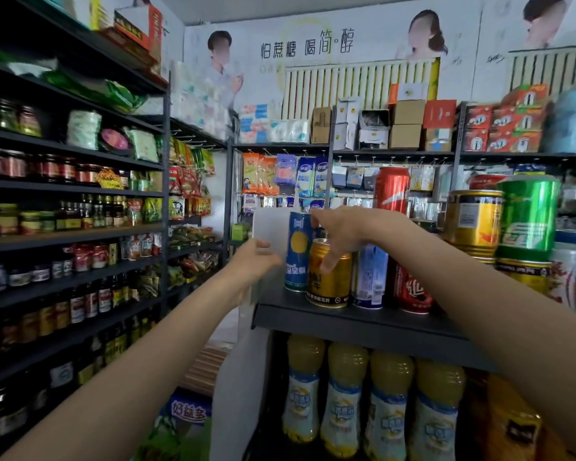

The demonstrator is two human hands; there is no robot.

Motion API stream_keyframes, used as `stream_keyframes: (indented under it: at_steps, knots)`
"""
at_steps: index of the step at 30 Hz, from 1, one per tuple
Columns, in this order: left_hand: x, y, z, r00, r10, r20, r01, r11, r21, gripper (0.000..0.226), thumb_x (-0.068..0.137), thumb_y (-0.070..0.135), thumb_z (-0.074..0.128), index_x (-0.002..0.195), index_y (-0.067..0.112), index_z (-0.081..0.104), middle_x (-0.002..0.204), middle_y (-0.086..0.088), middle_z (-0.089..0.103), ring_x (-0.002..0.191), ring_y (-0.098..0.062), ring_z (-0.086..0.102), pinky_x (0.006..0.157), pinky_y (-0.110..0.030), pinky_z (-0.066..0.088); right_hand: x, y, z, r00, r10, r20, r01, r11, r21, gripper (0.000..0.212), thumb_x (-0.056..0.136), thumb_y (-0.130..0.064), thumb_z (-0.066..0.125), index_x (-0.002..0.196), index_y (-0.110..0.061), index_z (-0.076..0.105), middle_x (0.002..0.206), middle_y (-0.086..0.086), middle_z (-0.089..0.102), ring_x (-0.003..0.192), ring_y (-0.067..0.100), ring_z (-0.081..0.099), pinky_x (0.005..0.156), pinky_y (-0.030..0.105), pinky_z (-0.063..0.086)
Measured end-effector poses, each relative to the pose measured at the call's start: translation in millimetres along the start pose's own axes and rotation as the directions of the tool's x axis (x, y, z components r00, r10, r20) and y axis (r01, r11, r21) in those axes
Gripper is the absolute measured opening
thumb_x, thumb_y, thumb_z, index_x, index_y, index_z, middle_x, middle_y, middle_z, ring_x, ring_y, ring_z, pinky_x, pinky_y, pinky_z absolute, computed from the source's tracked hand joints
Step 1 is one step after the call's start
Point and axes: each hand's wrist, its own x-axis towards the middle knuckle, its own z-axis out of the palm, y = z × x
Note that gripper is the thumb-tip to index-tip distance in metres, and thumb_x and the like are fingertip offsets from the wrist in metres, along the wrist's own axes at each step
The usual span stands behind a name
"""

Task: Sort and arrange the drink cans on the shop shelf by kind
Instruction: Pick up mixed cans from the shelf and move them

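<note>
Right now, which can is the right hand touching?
The short gold can in front: the right hand rests fingers on it. The neighbouring cans are taller.

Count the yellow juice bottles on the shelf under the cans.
4 juice bottles in a row: far left, second, third, fourth. More may hide behind.

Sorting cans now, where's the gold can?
Head view: the gold can stands at the shelf's front edge, between two blue cans, under the right hand.

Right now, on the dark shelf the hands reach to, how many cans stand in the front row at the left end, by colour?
Blue can with yellow circle: 1
Gold can: 1
Pale blue and white can: 1
Red can: 1
Total: 4
</note>
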Motion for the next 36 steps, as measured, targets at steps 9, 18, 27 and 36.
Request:
stream_keyframes:
  at_steps: [9, 18, 27, 36]
  knots:
    - [41, -11, 10, 0.971, 0.106, 0.214, -0.141, 0.977, 0.157, 0.067, 0.08, 0.009, 0.069, 0.135, 0.003, 0.031, 0.126, -0.008, 0.048, 0.119, -0.022, 0.047, 0.091, -0.028, 0.041, 11, 0, -15, 0.935, 0.05, -0.35, -0.028, 0.997, 0.068, 0.05, 0.089, -0.029, 0.06, 0.134, -0.016, 0.042, 0.131, 0.008, 0.051, 0.118, 0.027, 0.048, 0.099, 0.04, 0.04]
    - [77, -48, 16, 0.897, 0.168, 0.409, -0.222, 0.971, 0.088, 0.089, 0.043, 0.028, 0.087, 0.12, 0.009, 0.047, 0.119, -0.008, 0.061, 0.107, -0.023, 0.06, 0.096, -0.045, 0.046, 53, -21, -9, 0.994, 0.006, -0.112, -0.006, 1.0, -0.007, 0.044, 0.094, -0.008, 0.047, 0.137, -0.018, 0.04, 0.135, 0.009, 0.046, 0.111, 0.021, 0.046, 0.084, 0.027, 0.033]
    - [59, 34, -85, 0.89, 0.393, 0.232, -0.183, 0.773, -0.608, 0.047, 0.063, 0.01, 0.071, 0.107, 0.02, 0.055, 0.12, -0.006, 0.052, 0.108, -0.027, 0.057, 0.092, -0.041, 0.05, 4, -20, -59, 0.879, 0.192, -0.437, 0.218, 0.653, 0.725, 0.028, 0.089, -0.007, 0.055, 0.111, -0.021, 0.044, 0.115, 0.007, 0.051, 0.099, 0.023, 0.058, 0.09, 0.038, 0.048]
    - [72, 59, -67, 0.914, 0.392, 0.107, -0.316, 0.851, -0.419, 0.052, 0.076, 0.012, 0.071, 0.121, 0.008, 0.044, 0.112, -0.007, 0.056, 0.1, -0.02, 0.057, 0.089, -0.032, 0.048, 32, -14, -33, 0.926, 0.235, -0.296, -0.045, 0.846, 0.53, 0.033, 0.082, -0.025, 0.068, 0.11, -0.012, 0.055, 0.11, 0.009, 0.062, 0.102, 0.021, 0.057, 0.097, 0.04, 0.042]
